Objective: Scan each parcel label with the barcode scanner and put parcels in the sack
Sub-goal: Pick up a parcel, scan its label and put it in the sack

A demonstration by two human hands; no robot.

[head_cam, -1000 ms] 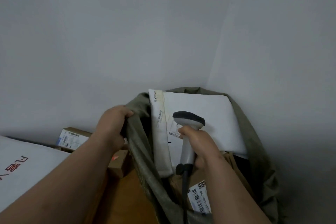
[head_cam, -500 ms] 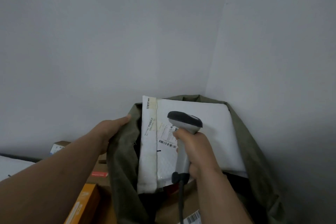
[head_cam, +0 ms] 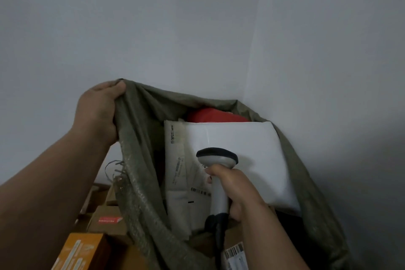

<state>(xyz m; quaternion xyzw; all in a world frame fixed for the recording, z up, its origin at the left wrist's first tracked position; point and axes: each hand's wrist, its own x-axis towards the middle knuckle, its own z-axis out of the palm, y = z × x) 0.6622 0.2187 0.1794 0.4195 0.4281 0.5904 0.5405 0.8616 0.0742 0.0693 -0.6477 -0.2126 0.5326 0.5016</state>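
Note:
An olive-green sack [head_cam: 140, 160] stands open in the room's corner. My left hand [head_cam: 98, 112] grips its rim at the upper left and holds it raised. Inside, a white padded parcel [head_cam: 245, 149] stands upright with its printed label and barcode facing me. Behind it shows a red parcel [head_cam: 210, 115]. My right hand [head_cam: 236, 190] grips the handle of the grey barcode scanner [head_cam: 217, 160], whose dark head sits in front of the white parcel. A brown box with a barcode label [head_cam: 235, 253] lies lower in the sack.
Left of the sack lie brown cardboard boxes [head_cam: 107, 219], one with a red stripe, and an orange box [head_cam: 81, 252] at the bottom edge. Grey walls meet in a corner right behind the sack. The scanner's dark cable hangs down by my right forearm.
My left hand has pulled the sack's rim upward and wider, uncovering the red parcel behind the white one. The view has shifted; the scanner stays in front of the white parcel.

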